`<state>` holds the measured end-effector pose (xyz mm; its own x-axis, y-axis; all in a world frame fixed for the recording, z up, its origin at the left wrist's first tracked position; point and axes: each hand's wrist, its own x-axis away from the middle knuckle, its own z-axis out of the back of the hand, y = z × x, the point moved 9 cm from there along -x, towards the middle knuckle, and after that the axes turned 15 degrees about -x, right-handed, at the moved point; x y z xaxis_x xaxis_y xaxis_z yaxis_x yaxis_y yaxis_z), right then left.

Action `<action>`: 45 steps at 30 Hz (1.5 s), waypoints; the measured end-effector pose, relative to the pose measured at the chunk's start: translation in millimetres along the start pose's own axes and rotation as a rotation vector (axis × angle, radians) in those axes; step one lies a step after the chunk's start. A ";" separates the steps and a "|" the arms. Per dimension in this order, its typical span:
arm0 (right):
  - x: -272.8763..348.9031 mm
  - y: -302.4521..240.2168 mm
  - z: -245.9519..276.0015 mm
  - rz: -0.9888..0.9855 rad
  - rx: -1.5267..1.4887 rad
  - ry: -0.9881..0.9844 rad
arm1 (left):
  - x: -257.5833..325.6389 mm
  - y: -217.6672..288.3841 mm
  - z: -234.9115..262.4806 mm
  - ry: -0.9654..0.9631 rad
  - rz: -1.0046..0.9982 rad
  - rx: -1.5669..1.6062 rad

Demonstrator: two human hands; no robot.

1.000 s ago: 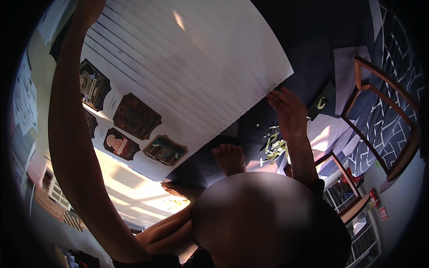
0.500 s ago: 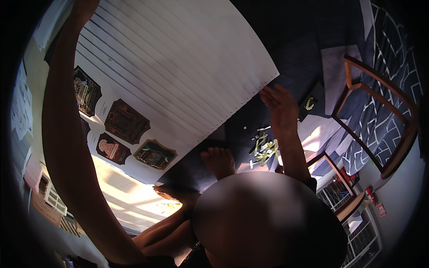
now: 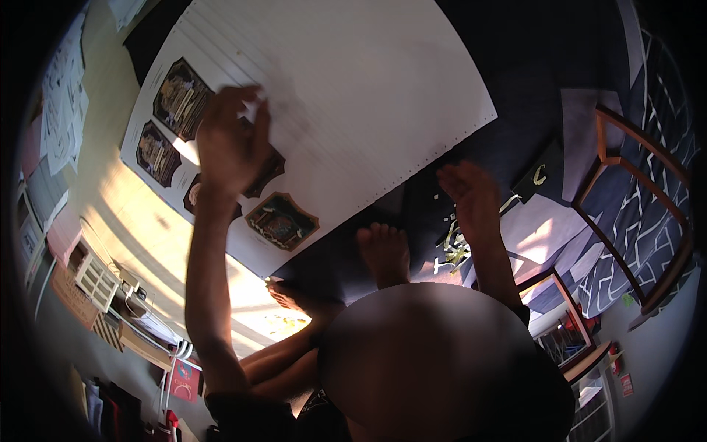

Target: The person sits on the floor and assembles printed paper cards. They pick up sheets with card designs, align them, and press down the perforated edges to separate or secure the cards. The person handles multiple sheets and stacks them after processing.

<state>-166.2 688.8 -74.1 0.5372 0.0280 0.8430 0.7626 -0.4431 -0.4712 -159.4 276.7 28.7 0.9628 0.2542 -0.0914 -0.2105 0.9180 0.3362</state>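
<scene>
A large white sheet (image 3: 368,81) with a dotted edge and faint parallel lines lies before me. Dark plaque-shaped pictures, such as a framed picture (image 3: 282,221) near its closest corner, are printed along its left part. Over these prints is my left hand (image 3: 230,144), fingers bent, with white showing between thumb and forefinger; nothing held can be made out. It covers part of the middle prints. Just off the sheet's right edge, my right hand (image 3: 473,197) hovers with loosely curled fingers apart, holding nothing visible.
Yellowish-white strips (image 3: 455,247) lie scattered on the dark mat beside my right forearm. A dark flat piece (image 3: 536,177) with a pale curved mark lies further right. A wooden chair (image 3: 648,140) stands at the right. My bare foot (image 3: 384,250) rests close to the sheet.
My left hand has come down from the upper left onto the printed part of the sheet. The right hand is slightly away from the sheet's corner. The view has shifted.
</scene>
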 end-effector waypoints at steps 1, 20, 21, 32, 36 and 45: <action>6.2 10.7 -5.2 -0.041 0.024 0.005 | 30.0 7.6 -10.8 -0.088 0.002 0.003; 28.1 85.5 -40.0 -0.150 -0.057 0.089 | 126.6 40.2 -40.8 -0.284 0.008 -0.145; 27.7 88.5 -39.6 -0.143 -0.054 0.095 | 128.7 40.1 -41.7 -0.276 0.009 -0.149; 33.0 99.3 -50.9 -0.017 0.085 0.020 | 137.9 38.3 -39.4 -0.237 0.043 -0.139; 38.6 107.8 -59.7 -0.150 -0.046 -0.040 | 136.6 39.9 -38.0 -0.251 0.053 -0.156; 55.7 131.6 -73.5 -0.085 0.103 -0.231 | 137.1 40.3 -39.2 -0.248 0.066 -0.135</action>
<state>-62.4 566.3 -70.1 0.5285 0.2704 0.8047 0.8350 -0.3370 -0.4351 -42.5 360.5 -7.0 0.9548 0.2477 0.1644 -0.2786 0.9384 0.2044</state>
